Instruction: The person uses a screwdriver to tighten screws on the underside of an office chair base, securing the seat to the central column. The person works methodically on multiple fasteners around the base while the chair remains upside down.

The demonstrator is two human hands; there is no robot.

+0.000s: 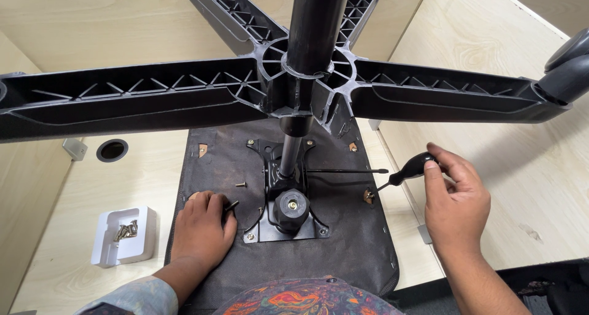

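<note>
1. Head view, nearest: the left hand [201,226] presses flat on the upturned seat underside [343,241], just left of the black mounting plate [286,195], apparently steadying it; a small dark part pokes out at its fingertips, and whether it is gripped I cannot tell.
2. Right of the plate, the right hand [454,198] closes around a screwdriver [408,171], tip on a seat-edge screw [368,195].
3. Well left of the plate, a white tray [123,236] holds loose screws [126,230].
4. Above the plate rises the five-arm chair base [307,88].
</note>
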